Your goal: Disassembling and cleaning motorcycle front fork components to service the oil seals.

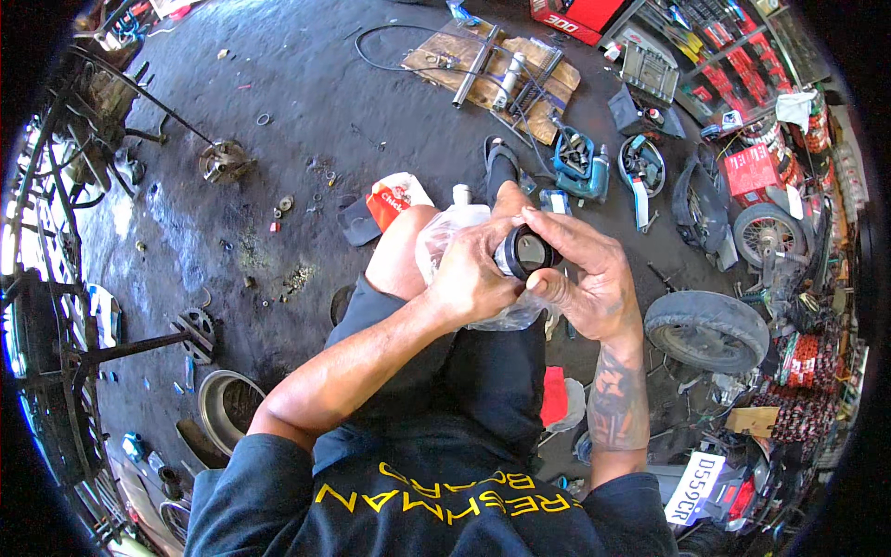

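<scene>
A short cylinder with a black rim and a glossy, round greyish end point(531, 251) is held up in front of my lap. My left hand point(471, 271) is closed around its left side, fingers wrapped about the body. From the right, my right hand point(587, 277) curves round the black rim, fingertips on top and thumb below. Beneath both hands a clear plastic bag point(510, 318) hangs over my legs; what it holds is mostly hidden. A white bottle-like neck point(461, 195) pokes up just beyond my left hand.
Near my left knee lies a red and white packet point(401, 197). Ahead, tools and a cable rest on a wooden board point(432, 58). To the right are a blue container point(577, 158), a tyre point(707, 332) and a spoked wheel point(769, 234). A metal rim point(223, 399) stands left, near metal racks.
</scene>
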Motion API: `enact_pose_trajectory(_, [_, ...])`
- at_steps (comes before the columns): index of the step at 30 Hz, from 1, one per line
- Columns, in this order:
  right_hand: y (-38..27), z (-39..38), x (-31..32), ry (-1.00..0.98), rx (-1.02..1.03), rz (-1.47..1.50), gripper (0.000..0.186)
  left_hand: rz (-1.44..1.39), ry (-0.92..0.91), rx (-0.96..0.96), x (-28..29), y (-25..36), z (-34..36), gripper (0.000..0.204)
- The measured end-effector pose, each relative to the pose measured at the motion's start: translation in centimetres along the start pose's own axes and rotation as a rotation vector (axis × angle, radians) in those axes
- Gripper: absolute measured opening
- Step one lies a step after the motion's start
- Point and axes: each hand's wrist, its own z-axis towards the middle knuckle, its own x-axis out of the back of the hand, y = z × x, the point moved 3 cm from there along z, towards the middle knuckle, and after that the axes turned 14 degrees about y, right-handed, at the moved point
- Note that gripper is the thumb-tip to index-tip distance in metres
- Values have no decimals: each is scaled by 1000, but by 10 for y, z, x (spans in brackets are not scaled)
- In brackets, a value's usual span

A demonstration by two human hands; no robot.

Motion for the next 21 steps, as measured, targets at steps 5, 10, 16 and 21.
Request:
enact_pose_trajectory(5, [-12,0,-6,21,-66,-199,59,-62,21,-117,1,-5,0,39])
enact_pose_trajectory(10, [10,16,7,-162,56,-113,61,-168,-2,-65,-4,-6,1,44])
enact_pose_trajectory(16, [25,15,-11,-283,125,-77,64,-116,-58,130,-2,-10,2,31])
enact_pose_trajectory(21, [34,-8,-21,90,14,99,63,-13,-38,56,4,3,7,44])
